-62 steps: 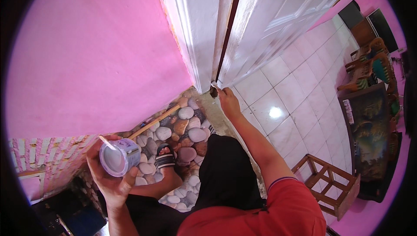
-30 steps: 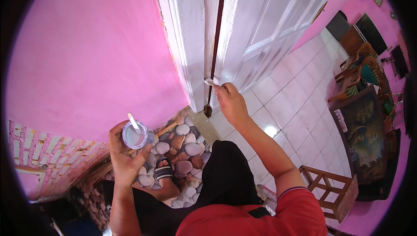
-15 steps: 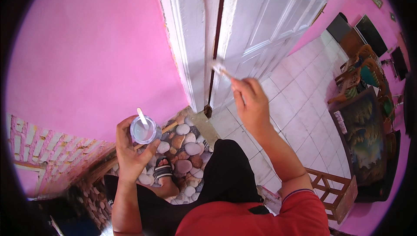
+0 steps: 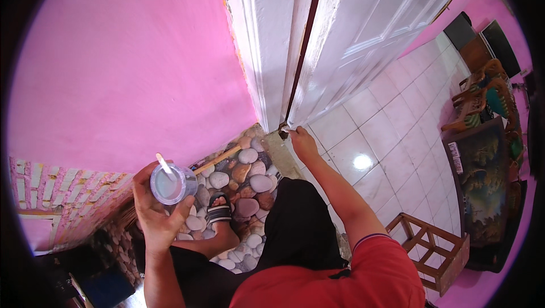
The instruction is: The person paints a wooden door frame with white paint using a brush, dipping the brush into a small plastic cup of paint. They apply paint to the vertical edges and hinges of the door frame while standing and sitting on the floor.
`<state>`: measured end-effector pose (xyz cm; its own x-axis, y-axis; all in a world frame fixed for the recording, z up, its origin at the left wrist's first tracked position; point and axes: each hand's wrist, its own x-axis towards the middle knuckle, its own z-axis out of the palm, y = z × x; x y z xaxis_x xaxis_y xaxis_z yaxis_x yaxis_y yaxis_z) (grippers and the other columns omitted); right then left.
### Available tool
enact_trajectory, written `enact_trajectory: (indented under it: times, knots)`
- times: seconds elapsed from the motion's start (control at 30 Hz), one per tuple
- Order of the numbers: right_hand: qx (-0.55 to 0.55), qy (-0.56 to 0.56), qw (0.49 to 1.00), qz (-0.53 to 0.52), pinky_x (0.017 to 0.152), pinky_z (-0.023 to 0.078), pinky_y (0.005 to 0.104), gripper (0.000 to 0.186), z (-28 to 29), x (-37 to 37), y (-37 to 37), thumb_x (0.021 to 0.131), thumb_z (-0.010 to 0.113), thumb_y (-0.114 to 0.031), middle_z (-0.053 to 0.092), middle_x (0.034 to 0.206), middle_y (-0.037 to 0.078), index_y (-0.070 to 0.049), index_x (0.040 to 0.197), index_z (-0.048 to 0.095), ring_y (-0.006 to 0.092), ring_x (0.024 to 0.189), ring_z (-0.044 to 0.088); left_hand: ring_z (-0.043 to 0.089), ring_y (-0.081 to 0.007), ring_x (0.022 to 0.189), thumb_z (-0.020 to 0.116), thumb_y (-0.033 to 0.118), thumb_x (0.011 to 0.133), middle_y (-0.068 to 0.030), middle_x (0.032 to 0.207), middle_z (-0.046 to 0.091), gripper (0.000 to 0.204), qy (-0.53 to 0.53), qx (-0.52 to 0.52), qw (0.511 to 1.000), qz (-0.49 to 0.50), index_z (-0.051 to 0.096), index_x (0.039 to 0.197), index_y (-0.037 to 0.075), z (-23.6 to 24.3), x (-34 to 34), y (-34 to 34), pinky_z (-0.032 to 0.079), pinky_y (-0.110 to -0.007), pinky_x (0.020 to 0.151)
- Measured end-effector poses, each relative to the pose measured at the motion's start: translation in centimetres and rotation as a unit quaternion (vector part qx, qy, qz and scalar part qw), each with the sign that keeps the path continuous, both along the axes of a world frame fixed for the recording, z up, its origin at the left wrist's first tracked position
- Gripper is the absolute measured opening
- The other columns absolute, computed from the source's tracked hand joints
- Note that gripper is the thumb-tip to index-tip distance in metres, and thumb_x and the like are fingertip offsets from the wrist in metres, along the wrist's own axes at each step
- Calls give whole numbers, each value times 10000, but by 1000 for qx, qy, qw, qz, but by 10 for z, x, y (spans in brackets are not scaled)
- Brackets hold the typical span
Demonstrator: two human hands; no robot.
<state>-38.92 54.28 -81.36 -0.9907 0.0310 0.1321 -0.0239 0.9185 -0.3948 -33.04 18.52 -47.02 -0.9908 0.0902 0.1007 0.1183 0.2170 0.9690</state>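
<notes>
My left hand (image 4: pixel 154 217) is wrapped round a clear plastic cup (image 4: pixel 184 190) of pale whitish paint, tilted slightly toward me. A flat wooden stick (image 4: pixel 165 163) leans in the cup and rises past its rim. At the foot of the white panelled door (image 4: pixel 369 30), my right hand (image 4: pixel 304 146) is closed on a small paintbrush (image 4: pixel 286 130). Only the brush's pale tip shows, at the door's lower edge by the dark gap; its handle is hidden in the fingers. The white door frame (image 4: pixel 261 53) stands left of the gap.
A pink wall (image 4: pixel 130 70) rises at the left, with a brick-patterned part below. Pebble-patterned flooring (image 4: pixel 247 186) meets pale tiles (image 4: pixel 363 132) at the threshold. On the right are a wooden rack (image 4: pixel 428 251), a landscape painting (image 4: pixel 482 189) and carved chairs (image 4: pixel 491 98).
My right hand has moved down and slightly left with the brush, from mid-height on the door edge to its bottom. The cup in my left hand has shifted a little left and down.
</notes>
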Motion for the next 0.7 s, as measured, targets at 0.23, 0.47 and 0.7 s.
enact_trajectory:
  times: [0.23, 0.47, 0.7]
  knots:
    - [19, 39, 999, -20, 748, 581, 415, 294, 40, -17, -11, 893, 612, -71, 587, 980, 118, -47, 1180, 672, 303, 938, 654, 570, -227, 1220, 804, -30, 731, -140, 1347, 529, 775, 13, -36, 999, 14, 412, 1396, 37, -6, 0, -14, 466, -392, 1075]
    - [10, 158, 987, -14, 688, 564, 432, 243, 149, 1, -1, 918, 651, -92, 576, 957, 119, -54, 1157, 671, 313, 843, 654, 570, -204, 1214, 820, -15, 746, -118, 1312, 541, 734, 2, 23, 1000, -12, 441, 1374, 22, -4, -5, 3, 467, -380, 1073]
    - [-14, 286, 958, 11, 641, 556, 421, 251, 273, 4, 8, 910, 691, -61, 599, 977, 117, -67, 1160, 673, 308, 791, 660, 569, -183, 1199, 839, -3, 737, -94, 1235, 565, 722, -13, 35, 999, -25, 461, 1352, 13, -3, -12, 22, 463, -365, 1066]
